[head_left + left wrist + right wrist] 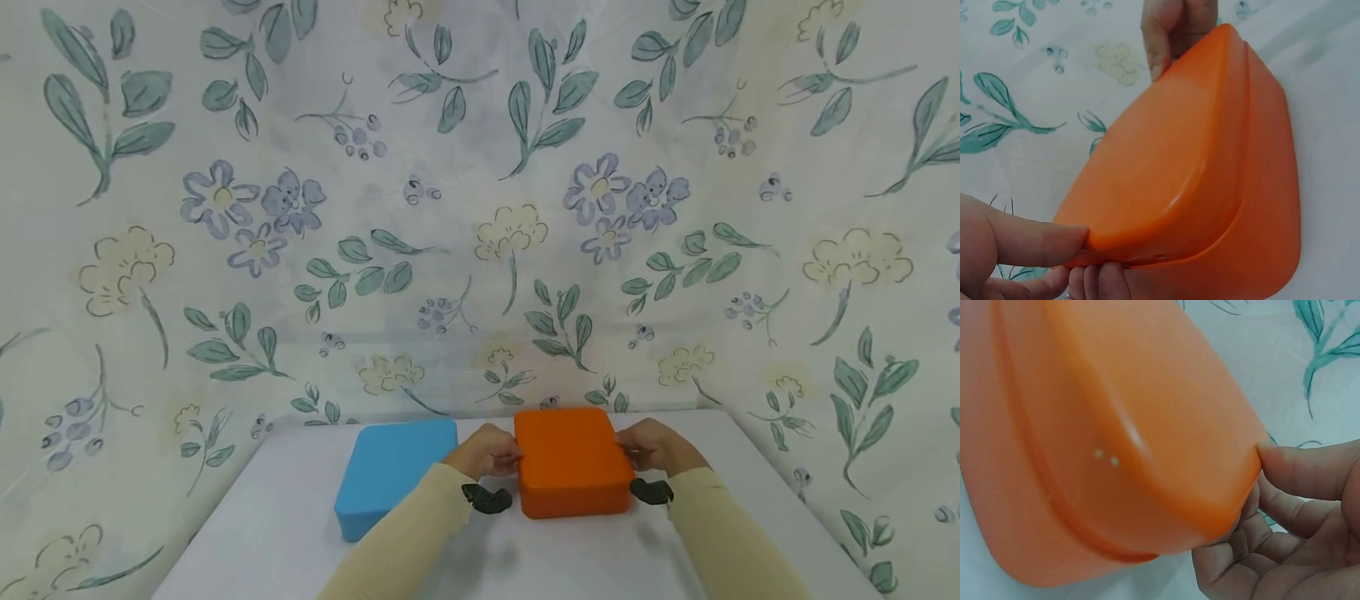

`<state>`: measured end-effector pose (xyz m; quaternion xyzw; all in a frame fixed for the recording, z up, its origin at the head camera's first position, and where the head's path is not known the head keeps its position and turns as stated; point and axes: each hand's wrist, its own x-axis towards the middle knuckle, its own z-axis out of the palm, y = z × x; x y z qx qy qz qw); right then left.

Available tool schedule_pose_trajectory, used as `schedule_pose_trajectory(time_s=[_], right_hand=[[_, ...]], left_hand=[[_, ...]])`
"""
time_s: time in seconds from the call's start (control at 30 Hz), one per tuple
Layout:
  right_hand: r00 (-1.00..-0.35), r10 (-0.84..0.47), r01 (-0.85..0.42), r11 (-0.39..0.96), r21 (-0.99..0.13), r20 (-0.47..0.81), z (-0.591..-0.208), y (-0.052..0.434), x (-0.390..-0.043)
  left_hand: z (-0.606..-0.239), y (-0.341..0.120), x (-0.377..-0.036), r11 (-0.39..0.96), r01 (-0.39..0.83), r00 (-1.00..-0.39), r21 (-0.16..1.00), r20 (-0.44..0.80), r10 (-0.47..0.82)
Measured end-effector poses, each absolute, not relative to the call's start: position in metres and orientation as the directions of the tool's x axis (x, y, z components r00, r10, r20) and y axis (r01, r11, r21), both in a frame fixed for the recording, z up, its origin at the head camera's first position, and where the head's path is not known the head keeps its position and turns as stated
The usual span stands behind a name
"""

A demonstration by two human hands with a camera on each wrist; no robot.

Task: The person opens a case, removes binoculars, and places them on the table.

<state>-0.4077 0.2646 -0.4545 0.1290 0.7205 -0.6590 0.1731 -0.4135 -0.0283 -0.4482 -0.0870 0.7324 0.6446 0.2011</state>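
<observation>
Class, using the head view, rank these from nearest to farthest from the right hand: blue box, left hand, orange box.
1. Orange box: touching the right hand.
2. Left hand: at the box's opposite side.
3. Blue box: farthest left, beyond the left hand.

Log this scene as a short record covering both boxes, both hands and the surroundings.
Held item: rounded square orange plastic-looking box
Left hand: pinches the box's left edge
Right hand: pinches its right edge
Second item: rounded blue plastic-looking box, left of the orange one, partly hidden by the left sleeve
Surface: flat white table
Backdrop: white floral-patterned covering
</observation>
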Motion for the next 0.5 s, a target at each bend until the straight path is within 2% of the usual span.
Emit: schedule_pose_trajectory(time_s=[0.5], right_hand=[[-0.920,-0.124,0.360,0.105,-0.927,-0.371,-0.4594,0.2644,-0.4088]], left_hand=[[-0.4462,-0.0326,-0.4074,0.200,-0.381,-0.903,0.903,-0.409,0.130]])
